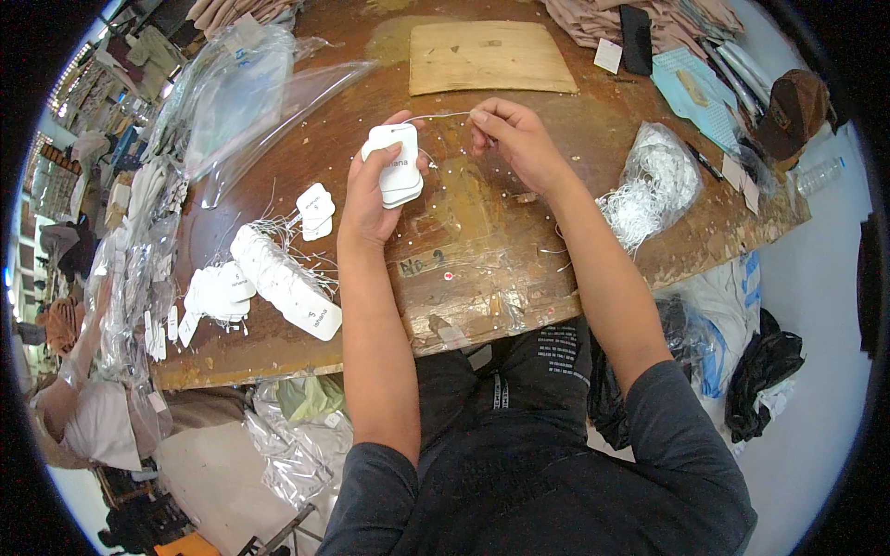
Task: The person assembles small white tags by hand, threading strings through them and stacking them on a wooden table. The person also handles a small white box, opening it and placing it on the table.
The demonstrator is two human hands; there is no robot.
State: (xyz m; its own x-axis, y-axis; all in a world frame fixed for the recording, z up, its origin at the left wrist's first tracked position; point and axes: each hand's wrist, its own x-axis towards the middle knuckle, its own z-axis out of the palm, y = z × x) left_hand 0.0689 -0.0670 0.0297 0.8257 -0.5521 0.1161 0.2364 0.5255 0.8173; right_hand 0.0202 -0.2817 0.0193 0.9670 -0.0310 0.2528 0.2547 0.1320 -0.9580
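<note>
My left hand (366,190) grips a small stack of white paper tags (394,165) over the worn wooden table (519,250). My right hand (512,139) pinches the end of a thin white string (436,116) that runs across to the top of the tags. A long row of strung white tags (283,283) lies to the left of my left forearm, with two loose tags (315,211) beside it. A clear bag of white strings (649,185) sits to the right of my right forearm.
A flat wooden board (489,57) lies at the far side. Clear plastic bags (236,97) pile at the far left, folded garments (649,23) at the far right, a brown cap (793,107) at the right edge. Bags lie on the floor.
</note>
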